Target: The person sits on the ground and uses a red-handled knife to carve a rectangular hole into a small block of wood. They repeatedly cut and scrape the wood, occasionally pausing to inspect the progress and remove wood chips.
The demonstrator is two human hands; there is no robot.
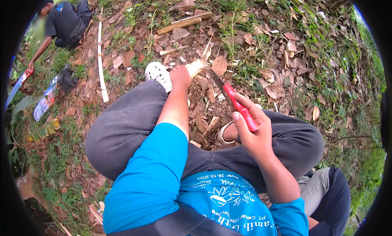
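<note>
Leaf-strewn ground point(281, 72) spread out ahead and to the right of the right hand point(254, 125), giving that side its widest room. Tighter edges lay elsewhere: a white shoe point(158, 74) just left of the left hand point(180, 76), and the dark trousers point(122, 121) bent around both forearms, with one knee out to each side. Beyond the left hand, well apart, lay a split length of wood point(183, 24); a long pale strip point(100, 60) lay farther off to its left.

The left hand was closed on the near end of a piece of pale wood point(196, 67), its fingertips hidden. The wood stuck out from the right side of that fist, its long axis running rightward and slightly away from the body.

The right hand was wrapped around the red handle of a knife point(241, 109), thumb laid along it. From that grip the blade slanted forward and left, its end at the wood's free end; whether they touched could not be told.
</note>
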